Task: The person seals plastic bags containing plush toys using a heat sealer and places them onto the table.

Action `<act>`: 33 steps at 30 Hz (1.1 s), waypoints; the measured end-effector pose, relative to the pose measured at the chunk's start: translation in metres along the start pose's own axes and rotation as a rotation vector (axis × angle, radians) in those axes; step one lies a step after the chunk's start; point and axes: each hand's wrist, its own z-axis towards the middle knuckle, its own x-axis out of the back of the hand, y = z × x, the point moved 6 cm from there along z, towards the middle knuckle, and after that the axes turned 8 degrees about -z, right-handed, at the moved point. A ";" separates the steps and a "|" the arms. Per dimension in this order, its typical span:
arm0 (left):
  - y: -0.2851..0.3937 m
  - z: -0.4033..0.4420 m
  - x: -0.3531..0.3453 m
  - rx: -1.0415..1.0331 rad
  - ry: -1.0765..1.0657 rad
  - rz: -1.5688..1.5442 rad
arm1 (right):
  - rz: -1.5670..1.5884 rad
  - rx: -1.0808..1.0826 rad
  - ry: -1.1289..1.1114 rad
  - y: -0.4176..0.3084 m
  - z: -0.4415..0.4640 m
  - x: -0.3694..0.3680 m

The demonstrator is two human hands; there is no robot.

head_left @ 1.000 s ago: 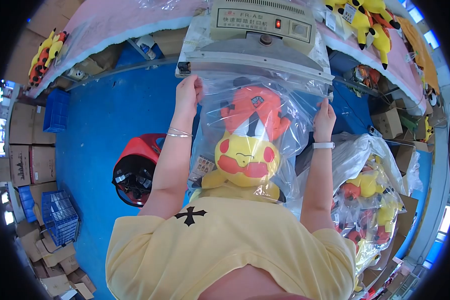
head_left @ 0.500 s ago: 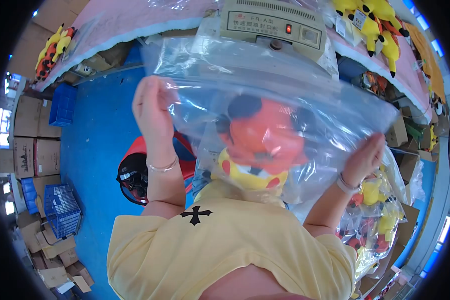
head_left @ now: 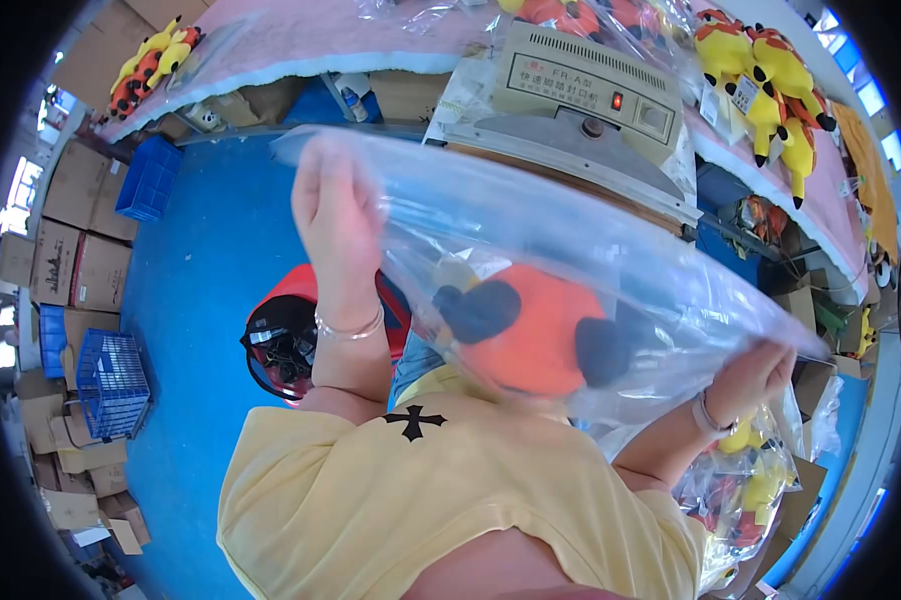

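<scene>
A clear plastic bag (head_left: 571, 225) holding a plush toy (head_left: 531, 325) is pinched at its corners between closed fingers of the left hand (head_left: 339, 215) and right hand (head_left: 756, 378).

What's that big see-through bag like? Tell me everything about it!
The bag is clear, shiny and wrinkly, like thin plastic. The left hand and right hand grip its wide edge near the two corners, pulling it out between them. In the picture, that edge slants down toward the right hand. A soft-looking orange-red toy with black patches shows through, and looks to be inside. I can't tell if the bag's mouth is open.
</scene>
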 end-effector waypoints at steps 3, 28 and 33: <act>-0.038 0.015 -0.003 0.166 -0.057 0.075 | -0.134 -0.068 -0.179 0.009 0.001 -0.042; -0.201 0.012 0.043 0.638 0.094 0.192 | -0.314 -0.618 -0.355 0.143 -0.029 -0.096; -0.205 0.008 0.040 0.648 0.102 0.215 | -0.335 -0.624 -0.349 0.148 -0.028 -0.099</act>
